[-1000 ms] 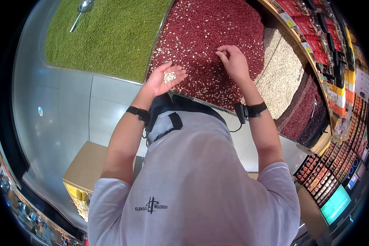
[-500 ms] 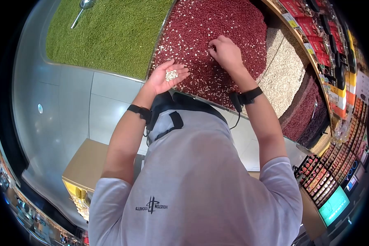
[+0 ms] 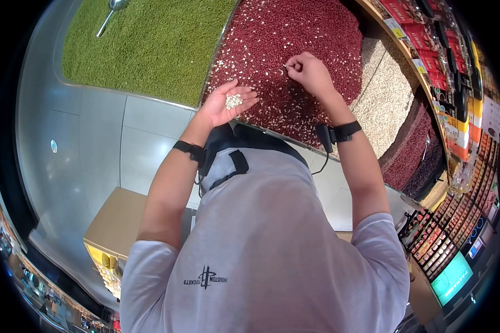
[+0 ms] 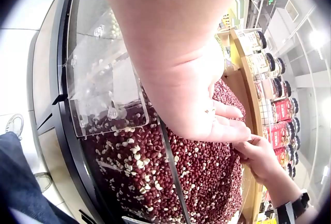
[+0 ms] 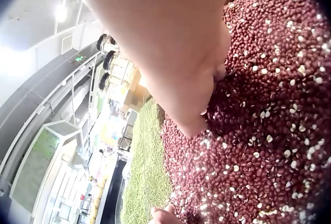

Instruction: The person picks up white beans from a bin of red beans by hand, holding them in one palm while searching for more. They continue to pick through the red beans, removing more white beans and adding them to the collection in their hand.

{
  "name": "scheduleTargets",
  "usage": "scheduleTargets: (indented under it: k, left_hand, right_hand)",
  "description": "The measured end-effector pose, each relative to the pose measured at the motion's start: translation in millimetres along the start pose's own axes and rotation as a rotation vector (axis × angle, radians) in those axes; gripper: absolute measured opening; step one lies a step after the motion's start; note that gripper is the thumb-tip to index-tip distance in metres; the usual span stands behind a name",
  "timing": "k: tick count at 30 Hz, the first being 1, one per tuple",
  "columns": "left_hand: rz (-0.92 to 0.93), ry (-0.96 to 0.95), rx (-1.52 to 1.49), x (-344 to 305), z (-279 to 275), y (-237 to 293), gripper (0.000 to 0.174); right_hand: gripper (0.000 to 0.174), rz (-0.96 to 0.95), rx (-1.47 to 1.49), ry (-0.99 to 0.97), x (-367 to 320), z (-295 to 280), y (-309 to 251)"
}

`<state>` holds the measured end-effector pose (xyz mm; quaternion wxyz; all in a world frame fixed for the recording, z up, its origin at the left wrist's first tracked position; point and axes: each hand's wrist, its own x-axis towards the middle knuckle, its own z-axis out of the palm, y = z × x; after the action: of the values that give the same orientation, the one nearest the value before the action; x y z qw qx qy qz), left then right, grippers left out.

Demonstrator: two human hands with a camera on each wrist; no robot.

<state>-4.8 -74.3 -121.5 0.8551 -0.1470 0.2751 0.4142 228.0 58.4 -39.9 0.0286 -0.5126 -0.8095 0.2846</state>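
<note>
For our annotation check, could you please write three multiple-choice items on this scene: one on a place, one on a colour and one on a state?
1. Where does the metal scoop lie?
A) in a cardboard box
B) on the green beans
C) on the floor

2. What colour is the small pile in the left hand?
A) black
B) green
C) pale

3. How is the right hand held?
A) fingertips pinched together
B) spread flat
C) in a fist round a jar

Answers:
1 B, its bowl rests on the green heap.
2 C, whitish beans sit in the upturned palm.
3 A, the fingertips meet over the red beans, seemingly on one pale bean.
</note>
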Motion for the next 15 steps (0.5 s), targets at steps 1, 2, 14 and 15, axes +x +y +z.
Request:
scheduleTargets:
  k: [1, 2, 14, 15]
  left_hand:
    - [0.002, -0.009, 0.002, 0, 0, 0, 0.041]
    - [0.000, -0.009, 0.002, 0, 0, 0, 0.041]
    - [0.004, 0.064, 0.015, 3, 7, -1, 0.038]
    - [0.002, 0.066, 0.017, 3, 6, -1, 0.038]
  right_hand:
    - [0.016, 0.001, 0.000, -0.001, -3, -2, 2]
    - [0.017, 0.012, 0.124, 0.008, -7, -4, 4]
    - [0.018, -0.110, -0.007, 0.150, -20, -6, 4]
    - [0.017, -0.193, -0.049, 0.137, -17, -2, 1]
